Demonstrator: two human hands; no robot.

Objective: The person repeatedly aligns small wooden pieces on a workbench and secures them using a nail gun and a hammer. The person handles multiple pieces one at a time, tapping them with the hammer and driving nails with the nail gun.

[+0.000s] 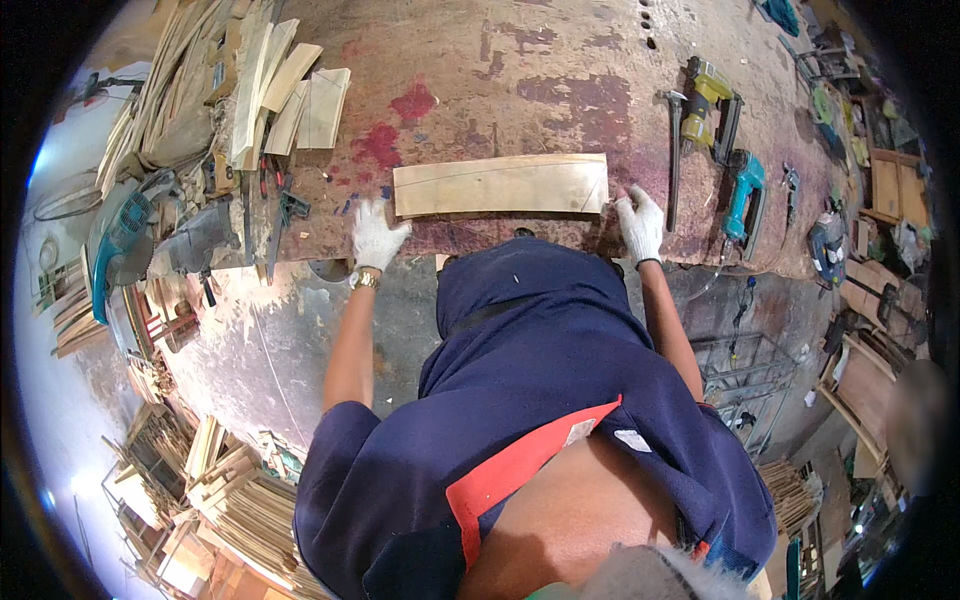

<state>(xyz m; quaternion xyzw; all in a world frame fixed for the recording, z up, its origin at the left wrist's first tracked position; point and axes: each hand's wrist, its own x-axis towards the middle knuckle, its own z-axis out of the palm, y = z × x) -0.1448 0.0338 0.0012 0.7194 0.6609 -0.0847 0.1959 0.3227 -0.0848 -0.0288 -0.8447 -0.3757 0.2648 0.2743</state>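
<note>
A pale wooden board [500,186] lies lengthwise near the front edge of the worktable, with a thin curved line drawn along its face. My left hand [378,237], in a white glove with a wristwatch below it, rests just off the board's left end, holding nothing, thumb apart from the fingers. Beyond the right end is my right hand [641,224], also in a white glove with bare fingertips. Its fingers are apart and a small gap separates them from the board.
Right of the board lie a hammer [675,160], a yellow-green nail gun [706,103], a teal air tool [742,196] with a hose and a dark power tool [828,248]. Thin wood strips [255,95] pile up at left, near a teal power saw [120,245]. Lumber stacks [240,510] stand behind me.
</note>
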